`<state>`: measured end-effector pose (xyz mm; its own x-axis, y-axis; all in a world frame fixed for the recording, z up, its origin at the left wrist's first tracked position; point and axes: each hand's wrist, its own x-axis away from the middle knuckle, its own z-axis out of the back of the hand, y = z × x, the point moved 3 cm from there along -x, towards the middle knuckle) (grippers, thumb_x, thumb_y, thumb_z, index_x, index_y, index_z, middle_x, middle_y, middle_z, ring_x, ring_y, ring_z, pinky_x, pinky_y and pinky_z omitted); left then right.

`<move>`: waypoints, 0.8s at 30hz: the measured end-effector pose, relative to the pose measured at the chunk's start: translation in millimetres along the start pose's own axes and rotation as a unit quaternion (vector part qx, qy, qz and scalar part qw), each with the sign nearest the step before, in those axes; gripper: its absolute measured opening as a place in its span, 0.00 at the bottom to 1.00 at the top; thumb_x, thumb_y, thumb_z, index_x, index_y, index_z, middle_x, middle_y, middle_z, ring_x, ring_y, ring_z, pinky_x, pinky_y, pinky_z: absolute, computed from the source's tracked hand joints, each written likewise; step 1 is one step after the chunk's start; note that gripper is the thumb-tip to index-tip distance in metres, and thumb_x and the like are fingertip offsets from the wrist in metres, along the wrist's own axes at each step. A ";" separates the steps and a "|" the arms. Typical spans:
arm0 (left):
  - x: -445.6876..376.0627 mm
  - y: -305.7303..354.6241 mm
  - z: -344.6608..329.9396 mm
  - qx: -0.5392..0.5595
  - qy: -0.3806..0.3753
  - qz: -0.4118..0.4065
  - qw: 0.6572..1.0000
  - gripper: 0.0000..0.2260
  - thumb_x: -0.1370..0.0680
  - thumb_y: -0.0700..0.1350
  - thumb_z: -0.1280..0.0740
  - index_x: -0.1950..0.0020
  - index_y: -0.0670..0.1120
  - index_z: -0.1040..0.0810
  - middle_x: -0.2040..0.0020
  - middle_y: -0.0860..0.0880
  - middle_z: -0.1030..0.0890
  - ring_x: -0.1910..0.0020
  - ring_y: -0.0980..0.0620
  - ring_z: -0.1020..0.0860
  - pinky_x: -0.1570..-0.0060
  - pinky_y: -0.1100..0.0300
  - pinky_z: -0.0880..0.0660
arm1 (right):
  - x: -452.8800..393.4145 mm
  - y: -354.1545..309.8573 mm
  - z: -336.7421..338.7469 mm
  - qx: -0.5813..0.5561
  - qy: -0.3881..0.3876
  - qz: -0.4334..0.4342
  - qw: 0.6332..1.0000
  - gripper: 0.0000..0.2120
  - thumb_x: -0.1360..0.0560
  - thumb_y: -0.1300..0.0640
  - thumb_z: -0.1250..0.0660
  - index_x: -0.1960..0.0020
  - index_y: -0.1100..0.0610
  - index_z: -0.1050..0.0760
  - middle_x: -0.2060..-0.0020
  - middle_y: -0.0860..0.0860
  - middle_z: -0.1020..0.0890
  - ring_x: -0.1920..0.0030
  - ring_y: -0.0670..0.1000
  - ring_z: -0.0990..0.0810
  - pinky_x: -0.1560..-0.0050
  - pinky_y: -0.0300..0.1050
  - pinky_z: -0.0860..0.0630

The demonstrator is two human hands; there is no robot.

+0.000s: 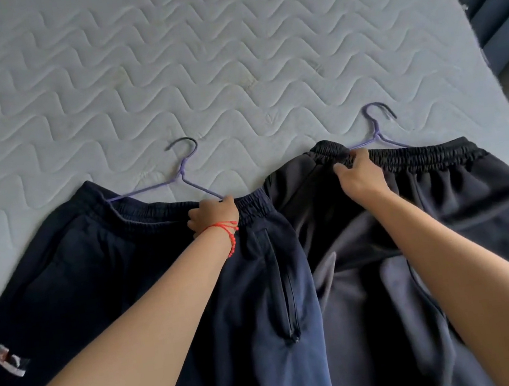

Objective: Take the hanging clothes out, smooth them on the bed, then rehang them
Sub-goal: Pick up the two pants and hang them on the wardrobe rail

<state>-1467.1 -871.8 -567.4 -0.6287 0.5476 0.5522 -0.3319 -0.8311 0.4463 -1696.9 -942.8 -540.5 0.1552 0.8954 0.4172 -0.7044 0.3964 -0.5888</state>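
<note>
Lying side by side on the bed [226, 49], w/ waistbands away from us: navy trousers [95, 280] at left, black trousers [462, 212] at right, each on a purple hanger [179, 177] / second purple hanger [379, 134]. Our left hand [213, 215] grips the navy waistband where the hanger arm enters. Our right hand [355, 178] pinches the black elastic waistband. A red bracelet [227, 229] sits on the left wrist.

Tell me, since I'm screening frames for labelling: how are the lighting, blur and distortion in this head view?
Head view: soft, even daylight, no glare; only faint shadows beside the hangers. Wide-angle bending curves the mattress edge at right. The left hand and right hand are fairly sharp; the forearms and the logo patch look smeared. Dark trousers lose fold detail.
</note>
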 end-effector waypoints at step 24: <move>10.4 -3.0 13.2 0.262 -0.004 -0.082 0.962 0.18 0.22 0.43 0.44 0.72 0.47 0.32 0.70 0.52 0.27 0.63 0.47 0.28 0.52 0.58 0.31 | -46.4 -19.4 -16.5 -0.139 0.043 -0.179 0.973 0.20 0.25 0.57 0.39 0.35 0.63 0.31 0.38 0.57 0.24 0.38 0.56 0.24 0.59 0.42 0.28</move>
<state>-1463.4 -862.4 -553.7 -0.5922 0.6694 0.4486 -0.0244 -0.5713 0.8204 -1679.0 -988.7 -559.9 0.4217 0.6989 0.5778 -0.3811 0.7148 -0.5864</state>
